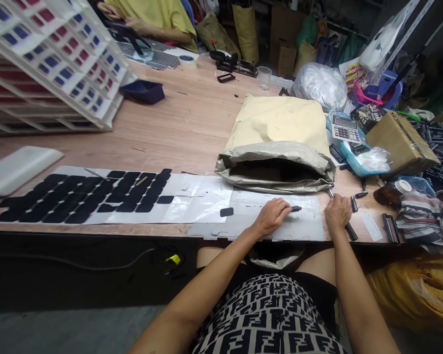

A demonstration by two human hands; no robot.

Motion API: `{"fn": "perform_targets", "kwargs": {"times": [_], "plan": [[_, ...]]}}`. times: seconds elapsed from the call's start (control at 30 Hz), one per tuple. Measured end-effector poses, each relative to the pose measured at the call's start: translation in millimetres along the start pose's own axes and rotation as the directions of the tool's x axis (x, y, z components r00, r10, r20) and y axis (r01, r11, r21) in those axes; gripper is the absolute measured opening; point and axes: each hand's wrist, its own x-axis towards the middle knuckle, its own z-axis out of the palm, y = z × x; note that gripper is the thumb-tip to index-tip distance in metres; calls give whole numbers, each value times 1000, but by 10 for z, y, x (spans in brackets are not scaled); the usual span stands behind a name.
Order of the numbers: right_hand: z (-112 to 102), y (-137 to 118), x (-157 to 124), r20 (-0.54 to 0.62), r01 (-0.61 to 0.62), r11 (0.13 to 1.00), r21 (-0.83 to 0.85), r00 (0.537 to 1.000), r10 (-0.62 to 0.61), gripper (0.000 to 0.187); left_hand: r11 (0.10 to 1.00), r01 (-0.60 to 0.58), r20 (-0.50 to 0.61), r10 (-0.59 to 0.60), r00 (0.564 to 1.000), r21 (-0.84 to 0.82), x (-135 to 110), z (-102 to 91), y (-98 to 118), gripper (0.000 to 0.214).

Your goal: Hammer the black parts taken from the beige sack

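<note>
My left hand (pixel 273 216) is closed, its fingertips pinching a small black cylindrical piece (pixel 296 209) above a pale sheet (pixel 243 227) at the table's front edge. To its right, my right hand (pixel 337 211) wraps round a slim tool with a black handle (pixel 351 232). The tool's metal end (pixel 330 191) sticks out beyond the fingers, close to the mouth of a sack (pixel 280 128). That sack lies on its side, opening towards me, its inside dark. A single black rounded patch (pixel 227 212) rests left of my left hand.
Rows of black patches (pixel 70 196) lie on white paper at the left. A white plastic crate (pixel 59 64) stands behind them, beside a dark tray (pixel 143 92). On the right are a calculator (pixel 346 129), a cardboard box (pixel 402 142) and small black parts. Another person (pixel 158 24) sits across the table.
</note>
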Motion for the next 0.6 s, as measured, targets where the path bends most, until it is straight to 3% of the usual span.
{"fn": "perform_targets", "kwargs": {"times": [0.17,0.23,0.3,0.4,0.5,0.53,0.6], "plan": [[-31,-17,-1,0,7,1000,-2,1000,-7,28,966,-219,174,240,955,-135,-740,27,244,27],[-34,-21,-4,2,4,1000,-5,1000,-4,28,965,-237,266,258,929,-110,-1008,76,232,27],[-29,-19,-6,-1,5,1000,-7,1000,-5,28,981,-190,344,194,919,-47,-1178,138,161,27],[-16,-10,-9,-13,14,1000,-4,1000,-14,29,991,-5,427,-53,903,133,-1253,209,55,29],[-11,-3,-12,-22,15,1000,-4,1000,-15,29,952,149,496,-268,826,266,-1195,171,107,36],[-12,-3,-13,-22,15,1000,-3,1000,-15,30,959,153,531,-261,806,239,-1152,125,164,34],[-15,-6,-14,-12,14,1000,-2,1000,-14,29,991,120,583,-135,801,66,-1006,-5,300,25]]}}
